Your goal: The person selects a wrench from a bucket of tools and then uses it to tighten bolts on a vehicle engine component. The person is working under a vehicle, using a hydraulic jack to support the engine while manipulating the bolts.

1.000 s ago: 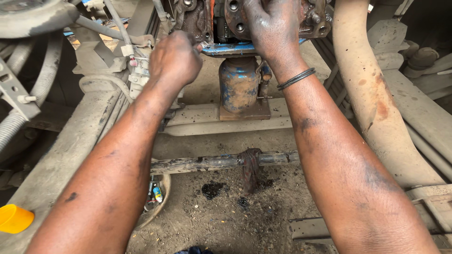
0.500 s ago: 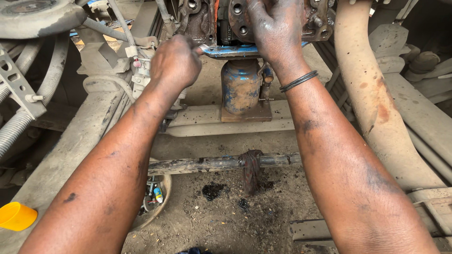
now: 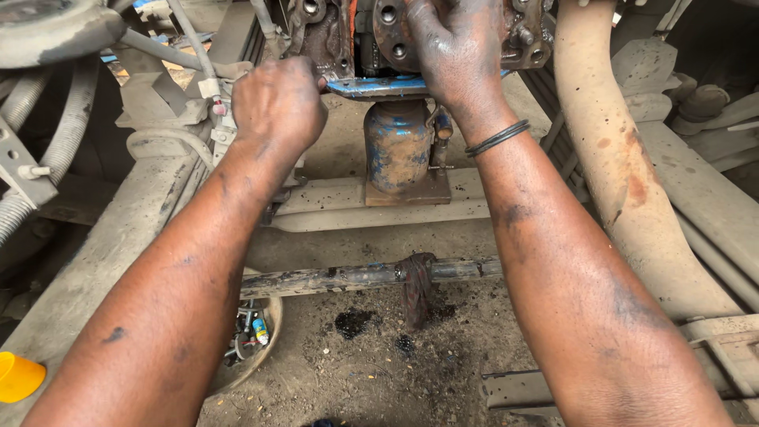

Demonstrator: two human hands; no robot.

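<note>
We see a big rusty metal engine part (image 3: 348, 32) at the top of the view, right in the middle; it has round holes and bolts on its face; it sits on a flat blue plate (image 3: 379, 85); the plate rests on top of a blue and rusty bottle jack (image 3: 398, 146); the jack stands upright on a small flat base on a dusty metal beam (image 3: 332, 207) that runs across.

The left hand (image 3: 277, 103) is curled up tight at the left edge of the blue plate, just under the engine part; its fingers are tucked away from us, so we cannot tell what they hold; the right hand (image 3: 462, 55) lies flat on the front of the engine part, with its fingers spread over the metal and pressing on it, not wrapped around anything; both hands and arms are smeared with dark grease; the right wrist has thin black bands (image 3: 498, 137) around it.

Below the beam a thin dark rod (image 3: 340, 278) runs across, with a dirty rag (image 3: 417, 286) tied around it; the ground under it is dirt with dark oil spots (image 3: 354, 321); a thick rusty tan pipe (image 3: 613, 134) runs down the right side; grey ribbed hoses (image 3: 47, 150) sit at the left; a yellow cup (image 3: 17, 376) shows in the bottom left corner, well apart from the hands.
</note>
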